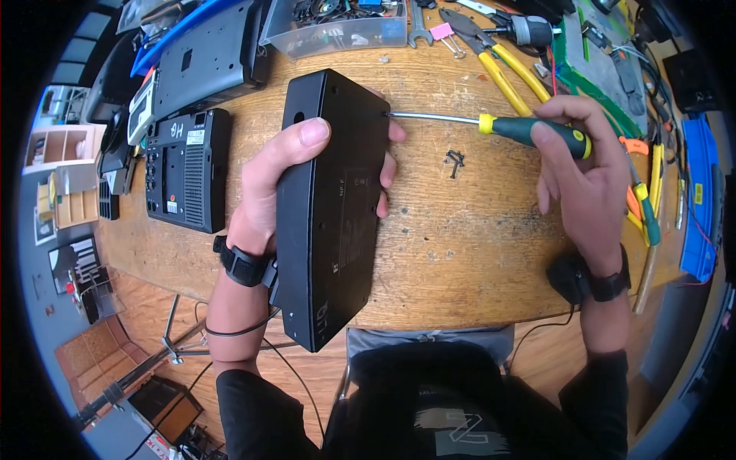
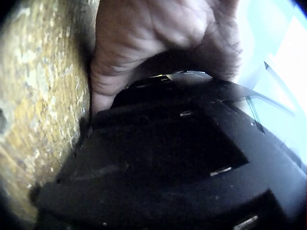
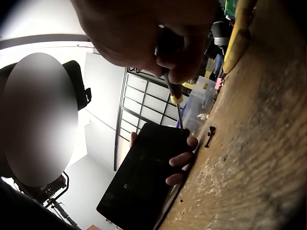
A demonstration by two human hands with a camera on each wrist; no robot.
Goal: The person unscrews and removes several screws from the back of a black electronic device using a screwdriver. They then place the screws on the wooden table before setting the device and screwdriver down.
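A black box-shaped device (image 1: 337, 207) stands on edge, tilted, in the head view. My left hand (image 1: 284, 165) grips it, thumb over the near side and fingertips round the far side; the left wrist view shows that hand (image 2: 158, 38) against the dark casing (image 2: 158, 153). My right hand (image 1: 586, 169) holds a green and yellow screwdriver (image 1: 537, 132) by its handle. The screwdriver's tip meets the device's edge near the upper corner. In the right wrist view the shaft (image 3: 180, 115) reaches the corner of the device (image 3: 144, 172). Several dark screws (image 1: 455, 163) lie on the table between the hands.
Another black device (image 1: 186, 170) lies at the left, below a larger black panel (image 1: 203, 61). A clear bin (image 1: 337, 34) of small parts is at the back. Yellow-handled pliers (image 1: 502, 77), a wrench (image 1: 419, 27), a green box (image 1: 598, 73) and a second screwdriver (image 1: 645, 215) lie around the back and right.
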